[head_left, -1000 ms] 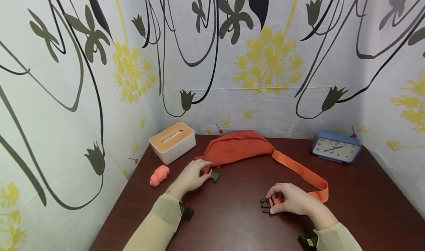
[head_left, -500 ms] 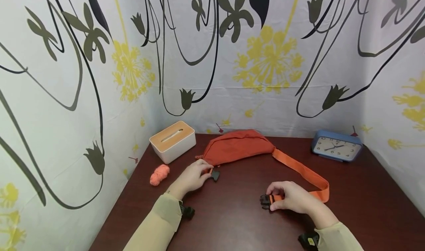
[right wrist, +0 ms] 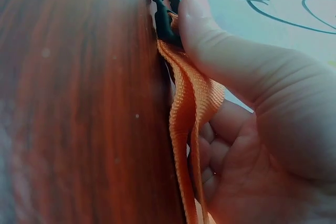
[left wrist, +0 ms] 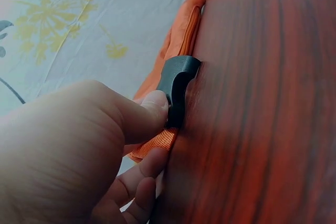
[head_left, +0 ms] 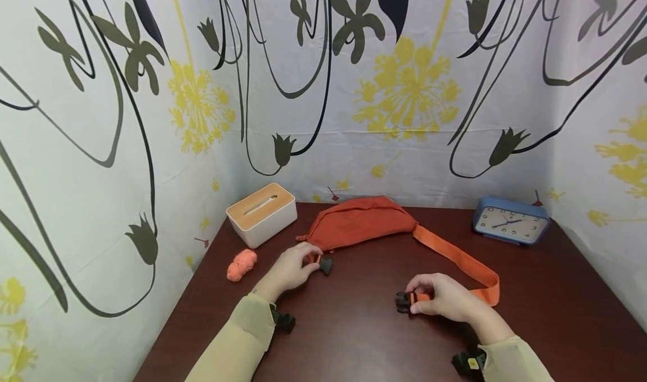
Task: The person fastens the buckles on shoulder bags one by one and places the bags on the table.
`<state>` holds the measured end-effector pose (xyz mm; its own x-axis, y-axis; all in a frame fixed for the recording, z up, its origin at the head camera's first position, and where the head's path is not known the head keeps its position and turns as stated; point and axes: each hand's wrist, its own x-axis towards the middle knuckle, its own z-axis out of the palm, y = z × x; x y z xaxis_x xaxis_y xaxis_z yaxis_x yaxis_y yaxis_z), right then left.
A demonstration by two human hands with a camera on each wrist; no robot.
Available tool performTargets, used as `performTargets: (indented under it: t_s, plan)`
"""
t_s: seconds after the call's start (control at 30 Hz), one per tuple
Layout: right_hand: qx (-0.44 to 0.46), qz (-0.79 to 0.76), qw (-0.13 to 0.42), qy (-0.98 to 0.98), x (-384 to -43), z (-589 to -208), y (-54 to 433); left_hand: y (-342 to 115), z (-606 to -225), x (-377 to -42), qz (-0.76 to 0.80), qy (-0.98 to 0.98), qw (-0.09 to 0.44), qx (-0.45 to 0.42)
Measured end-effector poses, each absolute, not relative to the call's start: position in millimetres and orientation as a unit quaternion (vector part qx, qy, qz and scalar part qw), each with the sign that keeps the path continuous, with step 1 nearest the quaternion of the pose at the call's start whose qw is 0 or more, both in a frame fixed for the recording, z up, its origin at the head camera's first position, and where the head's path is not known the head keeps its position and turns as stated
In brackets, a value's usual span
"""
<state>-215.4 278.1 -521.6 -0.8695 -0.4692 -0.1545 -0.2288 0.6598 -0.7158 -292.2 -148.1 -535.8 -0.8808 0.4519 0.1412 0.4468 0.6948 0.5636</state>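
Curving orange-red belt bag (head_left: 361,224)

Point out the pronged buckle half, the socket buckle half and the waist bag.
Pronged buckle half (right wrist: 164,26): right wrist view, side of its black body.
Socket buckle half (left wrist: 176,84): left wrist view, middle of its black body.
Waist bag (head_left: 361,224): head view, middle of its front panel.

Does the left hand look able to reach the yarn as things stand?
Probably yes: the yarn lies near the left hand with nothing visible between them, though the hand should first release its buckle piece.
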Motion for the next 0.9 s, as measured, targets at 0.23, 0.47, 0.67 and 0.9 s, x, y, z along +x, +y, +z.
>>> performTargets:
  t_s: [0.23, 0.47, 0.67, 0.9]
  plan:
    - [-0.205, -0.386, 0.165, 0.884, -217.1, -523.8, 281.6, -148.3, -539.4, -293.5, 0.331, 0.916, 0.002, 0.225]
    - [-0.203, -0.39, 0.16, 0.884, -217.9, -525.2, 281.2, -148.5, -539.9, -293.9, 0.36, 0.909, 0.015, 0.208]
    - [-0.185, -0.39, 0.162, 0.887, -216.6, -524.5, 278.8, -149.3, -541.9, -294.6, 0.365, 0.907, 0.012, 0.211]
    - [-0.162, -0.39, 0.159, 0.893, -214.4, -524.3, 275.8, -148.7, -543.5, -294.3, 0.369, 0.905, 0.01, 0.21]
